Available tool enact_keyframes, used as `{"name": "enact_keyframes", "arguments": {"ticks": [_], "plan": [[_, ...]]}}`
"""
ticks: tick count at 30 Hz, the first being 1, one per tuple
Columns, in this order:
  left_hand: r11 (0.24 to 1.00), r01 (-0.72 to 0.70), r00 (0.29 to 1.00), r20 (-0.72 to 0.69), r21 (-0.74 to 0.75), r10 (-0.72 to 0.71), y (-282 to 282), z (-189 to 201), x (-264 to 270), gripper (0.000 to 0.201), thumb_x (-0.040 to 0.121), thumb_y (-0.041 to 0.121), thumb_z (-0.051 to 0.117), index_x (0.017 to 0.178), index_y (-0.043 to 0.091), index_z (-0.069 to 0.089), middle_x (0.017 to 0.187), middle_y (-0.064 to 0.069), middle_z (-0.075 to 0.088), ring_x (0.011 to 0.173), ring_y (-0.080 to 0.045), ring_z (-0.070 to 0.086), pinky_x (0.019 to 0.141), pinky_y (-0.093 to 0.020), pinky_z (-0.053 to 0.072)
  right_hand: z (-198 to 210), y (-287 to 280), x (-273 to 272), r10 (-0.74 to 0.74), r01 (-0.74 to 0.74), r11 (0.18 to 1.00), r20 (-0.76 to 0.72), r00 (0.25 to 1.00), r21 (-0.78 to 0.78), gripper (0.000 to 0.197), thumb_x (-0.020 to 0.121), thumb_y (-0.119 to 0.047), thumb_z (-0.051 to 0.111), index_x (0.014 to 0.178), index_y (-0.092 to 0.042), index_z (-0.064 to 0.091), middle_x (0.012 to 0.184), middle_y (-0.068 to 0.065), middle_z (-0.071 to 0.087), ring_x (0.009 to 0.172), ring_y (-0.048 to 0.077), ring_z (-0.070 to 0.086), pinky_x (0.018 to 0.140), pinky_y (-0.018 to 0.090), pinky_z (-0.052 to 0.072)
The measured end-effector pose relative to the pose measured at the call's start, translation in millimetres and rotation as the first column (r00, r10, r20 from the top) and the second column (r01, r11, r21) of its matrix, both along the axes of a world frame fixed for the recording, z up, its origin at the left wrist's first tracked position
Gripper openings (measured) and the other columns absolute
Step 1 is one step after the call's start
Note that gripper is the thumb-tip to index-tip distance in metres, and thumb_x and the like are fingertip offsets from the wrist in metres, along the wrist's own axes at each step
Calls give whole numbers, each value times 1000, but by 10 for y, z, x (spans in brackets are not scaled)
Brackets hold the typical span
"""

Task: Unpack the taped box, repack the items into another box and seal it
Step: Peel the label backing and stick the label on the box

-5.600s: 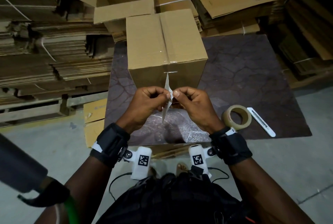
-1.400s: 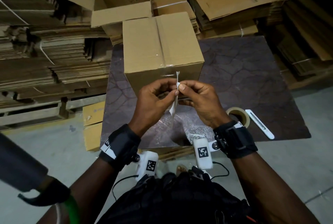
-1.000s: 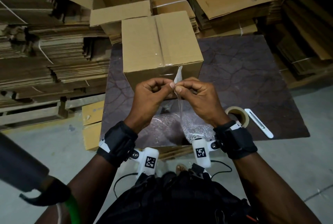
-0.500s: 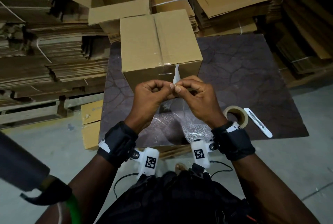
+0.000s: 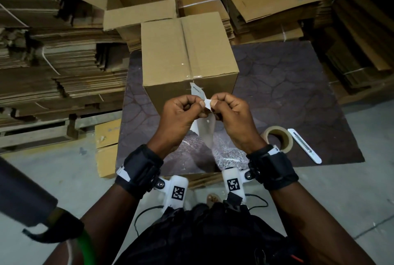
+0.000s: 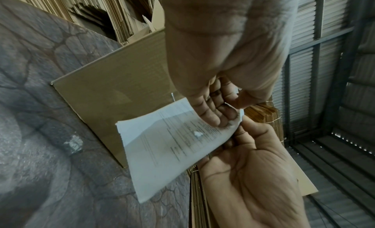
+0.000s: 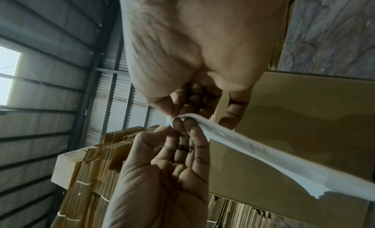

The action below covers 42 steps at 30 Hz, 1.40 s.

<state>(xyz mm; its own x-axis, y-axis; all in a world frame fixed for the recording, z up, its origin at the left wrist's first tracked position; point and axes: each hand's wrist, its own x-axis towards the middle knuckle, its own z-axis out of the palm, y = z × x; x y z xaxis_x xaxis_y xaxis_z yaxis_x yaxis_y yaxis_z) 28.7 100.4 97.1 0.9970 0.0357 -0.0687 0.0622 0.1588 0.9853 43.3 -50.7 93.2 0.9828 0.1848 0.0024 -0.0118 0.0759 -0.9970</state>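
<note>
Since earlier frame, printed slip (image 5: 197,92) showed more face above both hands; left hand (image 5: 178,120) and right hand (image 5: 232,118) pinched it before taped box (image 5: 187,56).

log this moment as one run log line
hands: left hand and right hand both pinch paper slip | box: taped shut on table | tape roll, cutter: untouched

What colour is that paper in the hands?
White with lines of dark print; the paper shows best in the left wrist view.
</note>
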Motion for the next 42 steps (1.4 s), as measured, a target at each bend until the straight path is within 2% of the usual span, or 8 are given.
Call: {"name": "enact_keyframes", "arguments": {"ticks": [7, 13, 18, 23, 29, 32, 36, 42], "plan": [[1000, 6, 1000, 7, -11, -6, -14, 36, 1, 15, 96, -2, 55, 87, 0, 66, 81, -12, 70, 78, -22, 69, 79, -35, 58, 14, 39, 21, -19, 27, 997, -117, 993, 73, 19, 91, -21, 53, 82, -24, 69, 85, 15, 63, 84, 29, 57, 75, 36, 51], [999, -32, 999, 9, -14, 32, -6, 32, 15, 13, 92, 6, 56, 88, 4, 68, 84, -16, 71, 77, -27, 67, 74, -36, 57, 53, 44, 28, -57, 68, 994, -136, 989, 82, 18, 99, -14, 50, 86, -18, 62, 86, 10, 66, 83, 26, 61, 74, 36, 54], [999, -45, 999, 6, 21, 45, -13, 68, 16, 18, 97, -2, 52, 87, 4, 65, 80, -11, 71, 71, -20, 68, 67, -27, 59, 28, 63, 37, -120, 132, 988, -131, 984, 82, 11, 90, -23, 54, 88, -16, 63, 94, 20, 65, 87, 31, 62, 78, 49, 54], [998, -66, 998, 7, -13, 66, -5, 83, 8, 15, 96, -3, 55, 86, 4, 63, 79, -12, 70, 69, -19, 70, 68, -28, 60, 22, 31, 45, -146, 154, 983, -87, 985, 103, 6, 96, -15, 59, 92, -13, 63, 90, 12, 68, 82, 23, 65, 71, 36, 56], [989, -85, 996, -16, -125, 83, -5, 80, 13, 14, 94, -3, 59, 86, 7, 66, 78, -15, 71, 71, -26, 69, 70, -32, 60, 9, -18, 55, -173, 173, 975, -17, 985, 140, 20, 96, 3, 61, 103, -16, 60, 86, 2, 69, 77, 11, 64, 69, 26, 54], [982, -92, 996, -28, -163, 89, -26, 110, 23, 11, 95, -2, 58, 88, 3, 65, 75, -15, 70, 70, -26, 69, 70, -31, 61, -6, -31, 24, -125, 130, 978, -41, 991, 160, 20, 95, -7, 64, 112, -16, 62, 89, 1, 70, 81, 13, 65, 71, 28, 56], [977, -91, 996, -39, -193, 85, -33, 159, 35, 6, 96, 0, 58, 95, -4, 63, 81, -19, 70, 72, -24, 70, 72, -31, 61, -18, -55, -20, -50, 59, 992, -77, 996, 111, 41, 93, -4, 70, 129, -15, 56, 99, 7, 73, 96, 19, 71, 85, 32, 57], [989, -58, 998, -29, -139, 55, -18, 187, 33, 22, 101, 14, 53, 107, -3, 66, 95, -19, 73, 80, -25, 67, 72, -30, 57, -53, -91, -27, -87, 91, 993, -67, 994, 69, 39, 91, -3, 71, 127, -15, 62, 100, 12, 74, 93, 22, 71, 85, 39, 59]]}}
